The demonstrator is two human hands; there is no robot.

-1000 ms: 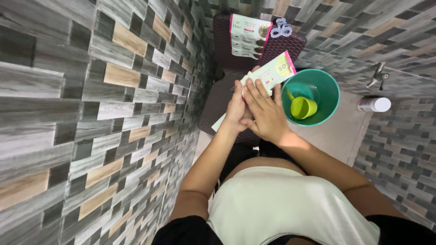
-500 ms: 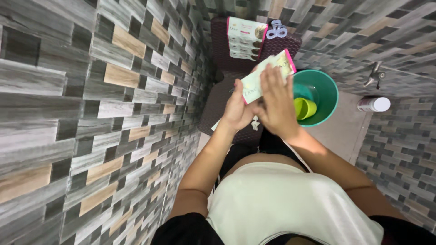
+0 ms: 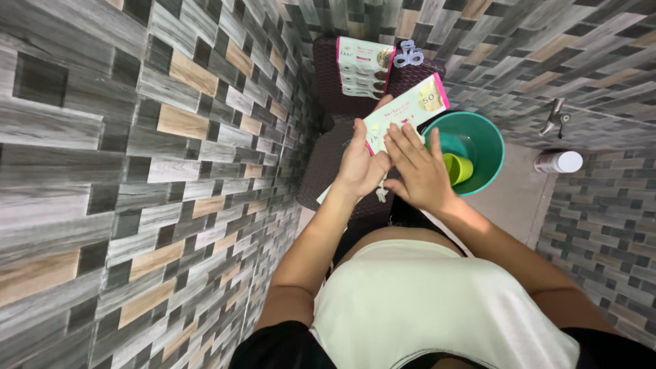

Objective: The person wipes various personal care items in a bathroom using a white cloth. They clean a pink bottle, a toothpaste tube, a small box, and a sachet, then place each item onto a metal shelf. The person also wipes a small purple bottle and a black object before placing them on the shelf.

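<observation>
Light, stiff cardboard box [image 3: 403, 113], easily crushed; best gripped along edges. Left hand [image 3: 361, 164] clamped on lower end, right hand [image 3: 420, 167] fingers flat, together, pressing its face.

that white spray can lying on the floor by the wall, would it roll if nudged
Probably yes. The can is a cylinder lying on its side on the bare floor, so a sideways nudge would likely roll it. It looks smooth, so perhaps slippery if wet. Neither the left hand nor the right hand is near it; both are at the box.
</observation>
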